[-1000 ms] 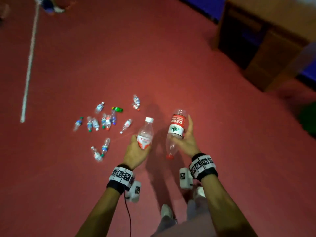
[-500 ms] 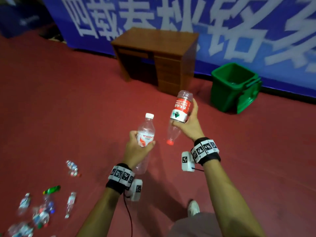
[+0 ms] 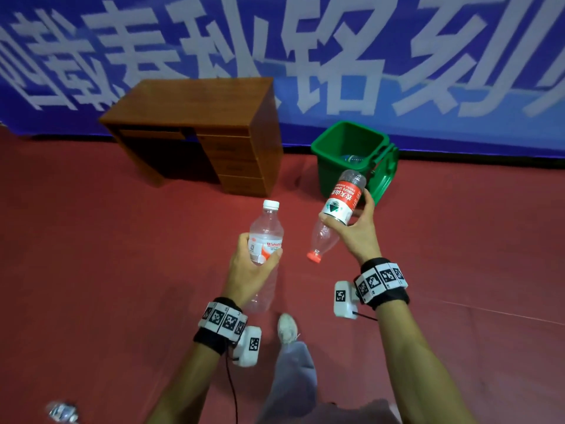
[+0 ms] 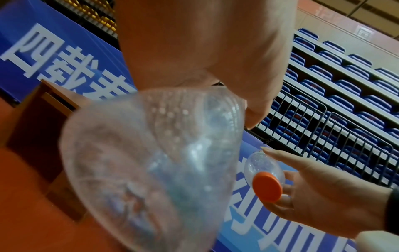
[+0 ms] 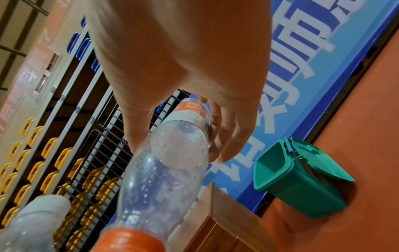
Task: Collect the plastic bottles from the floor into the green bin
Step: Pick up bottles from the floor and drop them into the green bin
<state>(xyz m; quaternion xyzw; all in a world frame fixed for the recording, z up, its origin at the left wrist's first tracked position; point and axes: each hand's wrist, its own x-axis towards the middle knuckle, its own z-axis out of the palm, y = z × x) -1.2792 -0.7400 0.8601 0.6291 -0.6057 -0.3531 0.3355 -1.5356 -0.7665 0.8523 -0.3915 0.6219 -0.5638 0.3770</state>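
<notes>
Red floor [image 3: 91,255] | blue banner [image 3: 458,56] wall | left hand [image 3: 247,267] fingers grip white-capped bottle [image 3: 265,237] | right hand [image 3: 357,231] grips red-capped bottle [image 3: 339,206]

I've got 2 bottles up: 1 white-cap bottle [image 3: 265,240] in my left hand [image 3: 247,270], 1 red-cap bottle [image 3: 337,209] in my right hand [image 3: 360,237]. 1 green bin [image 3: 330,166], w/ at least 1 bottle inside. 1 wooden desk [image 3: 195,117]. 1 crumpled bottle [image 3: 62,411] on floor, blurry.

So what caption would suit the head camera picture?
Left hand and right hand each grip a plastic bottle, facing the open green bin beside a wooden desk.
</notes>
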